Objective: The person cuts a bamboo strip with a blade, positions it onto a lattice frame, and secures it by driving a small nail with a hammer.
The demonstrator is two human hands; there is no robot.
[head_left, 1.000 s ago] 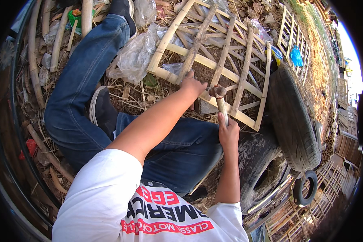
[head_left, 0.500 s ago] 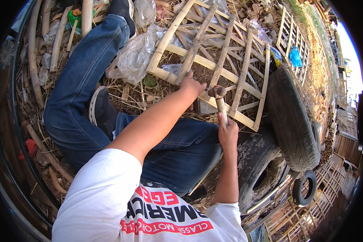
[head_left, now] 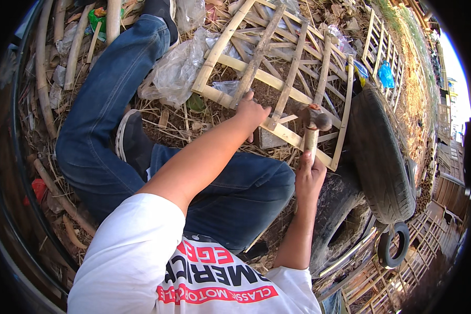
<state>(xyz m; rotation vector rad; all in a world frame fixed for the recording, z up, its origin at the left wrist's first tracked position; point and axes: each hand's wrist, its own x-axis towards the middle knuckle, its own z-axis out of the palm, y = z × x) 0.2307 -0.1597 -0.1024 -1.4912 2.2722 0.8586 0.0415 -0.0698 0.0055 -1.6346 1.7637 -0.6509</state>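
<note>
A bamboo lattice (head_left: 277, 82) of crossed split strips lies in front of me. My left hand (head_left: 252, 113) grips its near edge, where an upright strip meets the bottom strip; part of the fingers is hidden underneath. In my right hand (head_left: 310, 177) is a hammer (head_left: 316, 119), held by its pale wooden handle. The rusty metal head is raised over the lattice's lower right part, to the right of my left hand. Whether a nail is at the joint I cannot make out.
A worn tyre (head_left: 378, 152) stands right of the lattice, with another tyre (head_left: 332, 209) beside my knee. Crumpled clear plastic (head_left: 174, 78) lies left of the lattice, among straw and scraps. Bamboo poles (head_left: 42, 78) lie at far left. More lattices (head_left: 384, 52) are further right.
My right hand has moved the hammer to the right, away from my left hand, and its head looks larger. My left hand stays almost still on the lattice.
</note>
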